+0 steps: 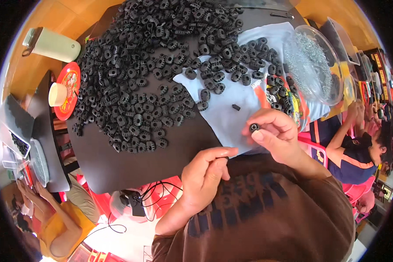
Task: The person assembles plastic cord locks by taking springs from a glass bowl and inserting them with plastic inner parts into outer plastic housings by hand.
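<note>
My right hand is closed in a pinch over the light blue cloth. Between its thumb and fingertips sits a small round black part with a pale ring at its centre. Lower and to the left, my left hand is also closed, thumb pressed against the curled fingers; what it holds, if anything, is hidden. A short black cylinder lies on the cloth just beyond my right hand. Several ridged black plastic pieces rest on the cloth's far part.
A large heap of the same black pieces covers much of the dark table. At right stands a clear tub of small silvery metal parts. A red plate, cream cup and pale bottle are at left. People sit on both sides.
</note>
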The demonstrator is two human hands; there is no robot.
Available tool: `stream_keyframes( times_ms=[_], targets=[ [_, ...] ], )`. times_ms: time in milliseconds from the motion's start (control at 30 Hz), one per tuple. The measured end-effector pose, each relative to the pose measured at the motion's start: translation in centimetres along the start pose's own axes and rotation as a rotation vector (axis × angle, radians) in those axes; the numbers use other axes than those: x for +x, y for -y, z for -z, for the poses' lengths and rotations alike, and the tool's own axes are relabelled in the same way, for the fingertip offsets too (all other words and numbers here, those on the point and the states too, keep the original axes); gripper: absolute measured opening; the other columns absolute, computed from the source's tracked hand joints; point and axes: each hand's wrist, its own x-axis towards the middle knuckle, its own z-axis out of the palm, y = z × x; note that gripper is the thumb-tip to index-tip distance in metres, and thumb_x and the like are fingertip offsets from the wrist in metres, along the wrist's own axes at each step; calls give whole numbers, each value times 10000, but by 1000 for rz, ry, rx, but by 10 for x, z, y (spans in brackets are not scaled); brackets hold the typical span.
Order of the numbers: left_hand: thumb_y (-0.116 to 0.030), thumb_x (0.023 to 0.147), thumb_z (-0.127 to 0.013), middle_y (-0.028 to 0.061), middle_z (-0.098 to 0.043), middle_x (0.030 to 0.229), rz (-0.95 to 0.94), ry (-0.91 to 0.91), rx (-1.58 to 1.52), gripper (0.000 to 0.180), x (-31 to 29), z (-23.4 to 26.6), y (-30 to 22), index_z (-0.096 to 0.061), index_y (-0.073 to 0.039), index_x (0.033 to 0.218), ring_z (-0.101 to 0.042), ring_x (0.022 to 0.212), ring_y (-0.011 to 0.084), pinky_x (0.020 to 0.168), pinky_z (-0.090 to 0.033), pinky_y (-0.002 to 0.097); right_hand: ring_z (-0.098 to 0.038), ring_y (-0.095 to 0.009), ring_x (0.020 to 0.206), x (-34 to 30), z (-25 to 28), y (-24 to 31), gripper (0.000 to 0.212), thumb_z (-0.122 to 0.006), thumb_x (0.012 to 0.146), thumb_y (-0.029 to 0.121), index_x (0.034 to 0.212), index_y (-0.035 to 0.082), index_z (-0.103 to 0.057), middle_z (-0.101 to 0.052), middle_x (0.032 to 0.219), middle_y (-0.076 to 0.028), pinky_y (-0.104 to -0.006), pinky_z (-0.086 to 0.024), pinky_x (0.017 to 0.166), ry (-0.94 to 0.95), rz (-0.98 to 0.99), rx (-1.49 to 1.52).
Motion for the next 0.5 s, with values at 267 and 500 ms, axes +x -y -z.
stream_keyframes(
  times_ms=[267, 500],
  targets=[
    [-47, 854, -621, 55, -529, 950, -214, -259, 183, 153, 8, -17, -17, -651, -26, 1003, -458, 728, 85, 637, -367, 191, -602, -194, 900, -6, 5, 6, 220, -565, 864, -32, 1083, -22, -567, -573, 1028, -151, -272, -527, 715, 215, 41, 42],
    [3, 841, -607, 57, -571, 946, -121, -173, 118, 229, 19, -42, -33, -638, -21, 1067, -495, 764, 93, 663, -388, 200, -612, -170, 793, -3, 15, 6, 221, -616, 828, -52, 1047, -28, -592, -623, 908, -115, -272, -483, 661, 225, 207, -12]
  ],
)
